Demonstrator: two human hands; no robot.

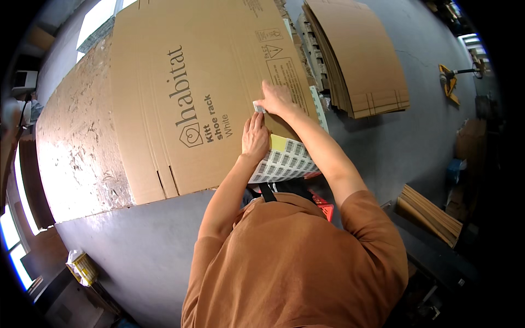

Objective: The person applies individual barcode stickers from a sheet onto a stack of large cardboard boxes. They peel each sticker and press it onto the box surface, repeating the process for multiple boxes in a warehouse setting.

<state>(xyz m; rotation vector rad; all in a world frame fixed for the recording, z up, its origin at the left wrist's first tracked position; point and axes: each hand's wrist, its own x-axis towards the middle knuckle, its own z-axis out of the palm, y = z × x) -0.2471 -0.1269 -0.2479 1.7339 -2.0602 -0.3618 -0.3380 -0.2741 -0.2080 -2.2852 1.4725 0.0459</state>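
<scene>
A flattened brown cardboard box (229, 65) with dark print lies in front of me. My right hand (276, 99) is over its right part, thumb and finger pinching a small white label (258, 107). Just below the label, my left hand (255, 136) rests on the cardboard with its fingers stretched out, fingertips close to the label's lower edge. Its thumb is hidden. Beside my left wrist is a sheet of barcode labels (287, 163), with a bare yellow strip along its top where labels are gone. The sheet lies between my forearms, at the box's near edge.
The box lies on a worn board surface (76, 136) that extends left. A stack of flat cardboard (363, 54) stands to the right. Farther right are a yellow pallet truck (449, 85) and more cardboard sheets (429, 216). Something red (324, 206) shows beside my waist.
</scene>
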